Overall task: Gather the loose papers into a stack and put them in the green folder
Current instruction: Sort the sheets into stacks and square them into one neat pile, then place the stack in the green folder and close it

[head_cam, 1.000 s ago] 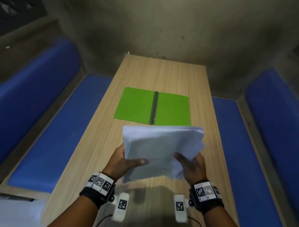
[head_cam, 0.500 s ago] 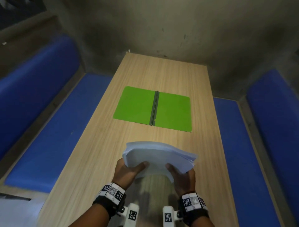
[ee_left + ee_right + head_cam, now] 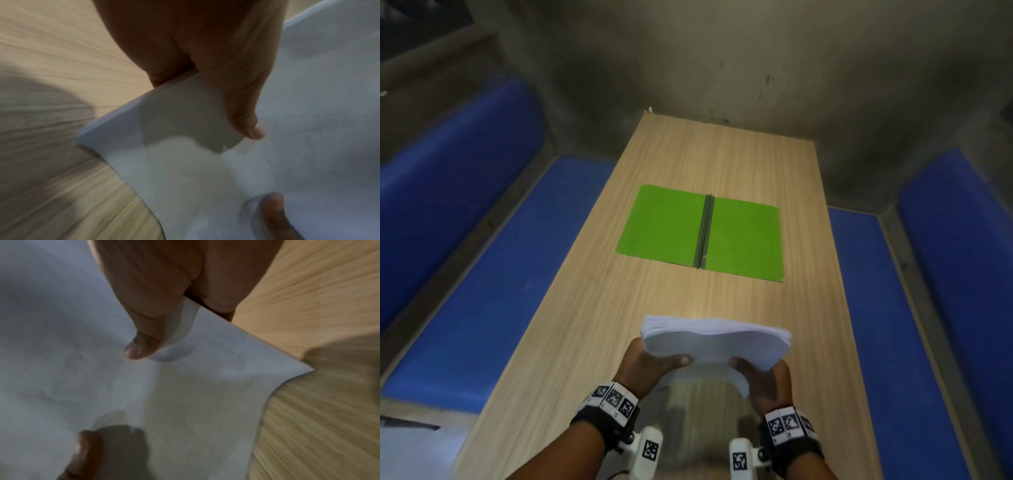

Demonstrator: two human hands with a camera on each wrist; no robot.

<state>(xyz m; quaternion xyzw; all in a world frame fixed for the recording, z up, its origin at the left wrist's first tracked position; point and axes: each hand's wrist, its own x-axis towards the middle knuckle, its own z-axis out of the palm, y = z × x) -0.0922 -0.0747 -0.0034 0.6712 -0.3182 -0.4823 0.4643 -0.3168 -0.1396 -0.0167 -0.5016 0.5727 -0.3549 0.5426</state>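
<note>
My fingers under the papers (image 3: 717, 339) are hidden. My left hand (image 3: 645, 368) and right hand (image 3: 765, 378) pinch the stack's near corners, thumbs on top; the open folder (image 3: 702, 233) lies beyond.

Green folder (image 3: 664, 226), dark spine; white papers (image 3: 717, 342); light woodgrain table (image 3: 722, 157); blue benches (image 3: 493, 284).

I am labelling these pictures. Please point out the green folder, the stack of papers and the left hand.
green folder (image 3: 661, 226), head view, on its left open cover.
stack of papers (image 3: 717, 342), head view, on the top sheet.
left hand (image 3: 643, 368), head view, on the back of the hand.
</note>
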